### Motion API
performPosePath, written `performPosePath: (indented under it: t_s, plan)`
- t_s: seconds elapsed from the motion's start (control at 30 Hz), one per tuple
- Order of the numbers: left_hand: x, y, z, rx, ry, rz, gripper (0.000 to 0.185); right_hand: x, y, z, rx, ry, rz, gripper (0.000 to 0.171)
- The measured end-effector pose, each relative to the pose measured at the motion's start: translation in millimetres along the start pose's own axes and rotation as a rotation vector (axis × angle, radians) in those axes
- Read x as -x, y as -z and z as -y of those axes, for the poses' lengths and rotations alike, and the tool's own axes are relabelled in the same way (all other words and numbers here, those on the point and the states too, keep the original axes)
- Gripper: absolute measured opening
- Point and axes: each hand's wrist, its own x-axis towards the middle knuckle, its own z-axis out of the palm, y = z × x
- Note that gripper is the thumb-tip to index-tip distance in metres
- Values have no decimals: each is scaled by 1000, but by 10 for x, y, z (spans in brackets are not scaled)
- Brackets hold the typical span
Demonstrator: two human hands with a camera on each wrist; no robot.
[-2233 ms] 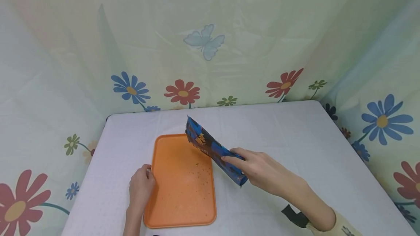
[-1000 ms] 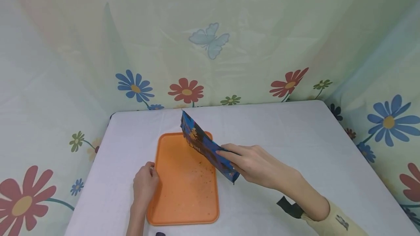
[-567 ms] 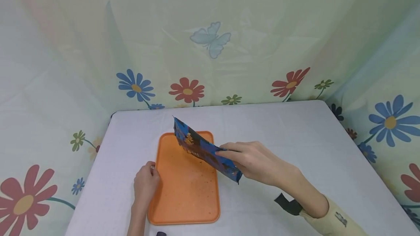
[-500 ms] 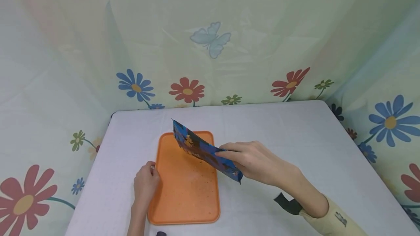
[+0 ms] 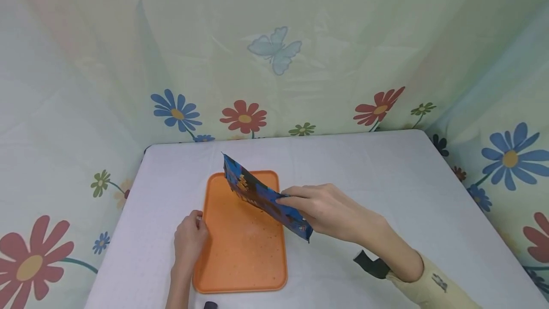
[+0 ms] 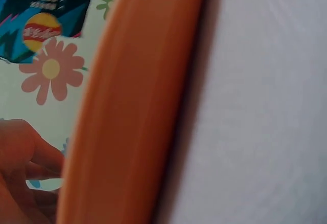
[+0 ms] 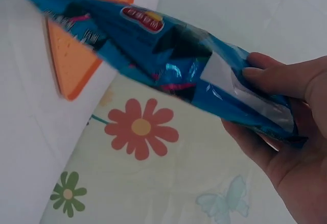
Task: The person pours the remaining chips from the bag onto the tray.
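Note:
My right hand (image 5: 328, 211) pinches a blue snack bag (image 5: 259, 194) near its right end, thumb on one face and fingers on the other. The bag slants over the upper right part of an orange tray (image 5: 240, 256), its far end raised toward the upper left. In the right wrist view the crinkled foil bag (image 7: 153, 55) shows a red and yellow logo. Dark crumbs (image 5: 272, 242) are scattered on the tray's right side. My left hand (image 5: 188, 240) holds the tray's left edge with curled fingers; in the left wrist view its fingertips meet the orange rim (image 6: 127, 106).
A white cloth covers the table (image 5: 364, 170). Under my right forearm lies a black strip (image 5: 372, 265). A small dark object (image 5: 210, 305) is partly visible below the tray. A flowered curtain (image 5: 274, 85) stands behind and at both sides.
My right hand has shifted the snack bag leftward, so more of it hangs over the tray. My left hand keeps its place at the tray's edge. The head view has shifted slightly.

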Motion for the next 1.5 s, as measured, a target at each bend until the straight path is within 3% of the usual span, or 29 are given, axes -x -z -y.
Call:
performPosePath:
  t_s: [0.3,0.87,1.5]
  plan:
    - [4,9,-7,-11,-2,-1,30,-66,-41,31,-10,38,-1,32]
    - [-23,-15,7,-11,12,4,30,-56,-26,9,-17,20,50,36]
    - [-1,-15,0,-19,0,-15,27,-35,17,-17,-2,24,38,39]
